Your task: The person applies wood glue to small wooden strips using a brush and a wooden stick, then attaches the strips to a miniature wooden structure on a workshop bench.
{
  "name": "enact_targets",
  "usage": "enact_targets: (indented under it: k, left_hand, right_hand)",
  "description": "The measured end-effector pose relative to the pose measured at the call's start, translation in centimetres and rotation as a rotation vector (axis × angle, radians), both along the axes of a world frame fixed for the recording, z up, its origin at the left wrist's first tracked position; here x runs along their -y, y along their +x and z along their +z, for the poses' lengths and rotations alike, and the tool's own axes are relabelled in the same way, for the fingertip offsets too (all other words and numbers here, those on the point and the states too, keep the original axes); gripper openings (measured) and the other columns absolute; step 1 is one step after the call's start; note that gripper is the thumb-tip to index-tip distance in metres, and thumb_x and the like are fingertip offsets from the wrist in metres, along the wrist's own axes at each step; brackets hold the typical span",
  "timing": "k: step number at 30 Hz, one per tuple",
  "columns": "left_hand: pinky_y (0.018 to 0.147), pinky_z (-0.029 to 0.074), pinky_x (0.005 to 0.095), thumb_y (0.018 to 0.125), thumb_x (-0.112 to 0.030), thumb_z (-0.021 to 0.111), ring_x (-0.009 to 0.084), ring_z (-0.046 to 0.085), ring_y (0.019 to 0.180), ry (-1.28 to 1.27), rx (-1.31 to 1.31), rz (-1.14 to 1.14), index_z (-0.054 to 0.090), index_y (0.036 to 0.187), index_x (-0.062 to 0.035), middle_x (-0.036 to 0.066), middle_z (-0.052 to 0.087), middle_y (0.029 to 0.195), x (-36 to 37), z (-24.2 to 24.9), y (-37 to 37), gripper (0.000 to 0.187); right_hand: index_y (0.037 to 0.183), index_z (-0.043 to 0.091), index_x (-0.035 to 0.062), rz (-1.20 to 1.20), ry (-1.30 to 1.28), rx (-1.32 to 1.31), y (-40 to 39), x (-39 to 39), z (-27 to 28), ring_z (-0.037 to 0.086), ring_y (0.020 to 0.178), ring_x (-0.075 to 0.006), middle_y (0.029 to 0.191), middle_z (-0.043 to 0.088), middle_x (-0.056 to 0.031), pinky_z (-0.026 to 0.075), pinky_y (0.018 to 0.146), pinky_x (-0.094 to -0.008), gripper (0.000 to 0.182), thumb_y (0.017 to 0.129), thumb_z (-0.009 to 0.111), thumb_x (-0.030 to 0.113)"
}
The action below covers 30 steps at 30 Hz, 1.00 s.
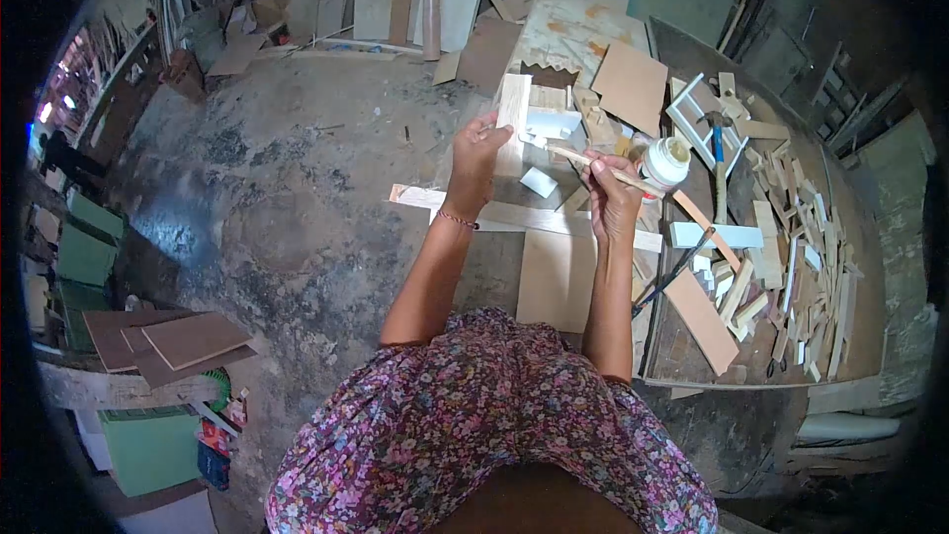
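My left hand point(479, 153) is closed on a short, pale wooden board point(513, 104), held upright by its left edge. In my right hand point(613, 193) is a thin wooden stick point(565, 152), pinched between thumb and fingers, its tip pointing left towards the board. Just right of that hand stands an open white jar point(665, 166) with pale, smeared stuff around its mouth; its contents cannot be made out. Below both hands a long, pale wooden strip point(534, 217) runs across. A small white block point(539, 182) lies between the hands.
A hammer with a blue handle point(719, 143) rests near a white frame point(692, 124) on the table. Many wood offcuts point(791, 227) are heaped at the right. Brown panels point(188, 341) are stacked at the lower left, and boards point(465, 0) lean at the back.
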<state>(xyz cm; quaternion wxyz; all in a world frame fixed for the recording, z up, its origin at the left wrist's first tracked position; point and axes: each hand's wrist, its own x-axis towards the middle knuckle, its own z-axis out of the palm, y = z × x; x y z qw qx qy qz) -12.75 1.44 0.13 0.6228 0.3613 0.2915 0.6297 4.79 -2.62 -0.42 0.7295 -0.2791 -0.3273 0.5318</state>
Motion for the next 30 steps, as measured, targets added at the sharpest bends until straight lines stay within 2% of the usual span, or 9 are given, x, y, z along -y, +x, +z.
enact_targets:
  k: [10, 16, 22, 25, 30]
  left_hand:
    - [0.064, 0.045, 0.0246, 0.073, -0.005, 0.053, 0.0144, 0.055, 0.074, 0.019, 0.019, 0.004, 0.037, 0.109, 0.0107, 0.013, 0.055, 0.09, -0.2, 0.1, 0.2, 0.043]
    - [0.063, 0.046, 0.0253, 0.073, -0.007, 0.053, 0.0153, 0.056, 0.073, 0.003, 0.005, 0.011, 0.039, 0.107, 0.0097, 0.014, 0.055, 0.089, -0.4, -0.1, 0.4, 0.04]
    - [0.062, 0.045, 0.0251, 0.072, -0.007, 0.054, 0.0156, 0.055, 0.072, -0.008, 0.008, 0.029, 0.041, 0.105, 0.0086, 0.013, 0.056, 0.088, -0.4, -0.2, 0.7, 0.038]
    - [0.063, 0.045, 0.0249, 0.072, -0.006, 0.053, 0.0156, 0.055, 0.073, -0.008, -0.005, 0.037, 0.042, 0.105, 0.0087, 0.013, 0.056, 0.088, -0.5, -0.4, 0.7, 0.038]
    - [0.064, 0.045, 0.0245, 0.073, -0.005, 0.052, 0.0154, 0.055, 0.074, 0.009, -0.002, 0.036, 0.041, 0.106, 0.0094, 0.013, 0.056, 0.09, -0.5, -0.4, 0.9, 0.038]
  right_hand:
    - [0.078, 0.049, -0.0016, -0.01, 0.001, 0.07, 0.2, -0.2, 0.0, 0.056, 0.066, -0.0154, 0.084, 0.057, -0.0191, 0.048, 0.06, -0.0221, 0.013, 0.069, 0.059, -0.004]
    - [0.076, 0.049, -0.0017, 0.081, 0.067, 0.082, 1.1, -0.2, -0.5, 0.055, 0.063, -0.0169, 0.081, 0.057, -0.0189, 0.047, 0.057, -0.0237, 0.012, 0.068, 0.057, -0.005]
    - [0.075, 0.048, -0.0015, 0.059, 0.025, -0.03, 1.0, 0.0, 0.1, 0.057, 0.057, -0.0185, 0.078, 0.057, -0.0188, 0.05, 0.052, -0.0259, 0.012, 0.069, 0.058, -0.003]
    - [0.076, 0.047, -0.0009, 0.077, 0.105, -0.06, 1.2, -0.6, -0.7, 0.058, 0.056, -0.0185, 0.079, 0.057, -0.018, 0.051, 0.05, -0.0267, 0.013, 0.07, 0.058, -0.002]
    - [0.085, 0.048, -0.0026, 0.051, 0.057, -0.079, 0.5, -1.1, -1.0, 0.057, 0.061, -0.0163, 0.081, 0.056, -0.0164, 0.05, 0.053, -0.0244, 0.016, 0.072, 0.058, 0.0]
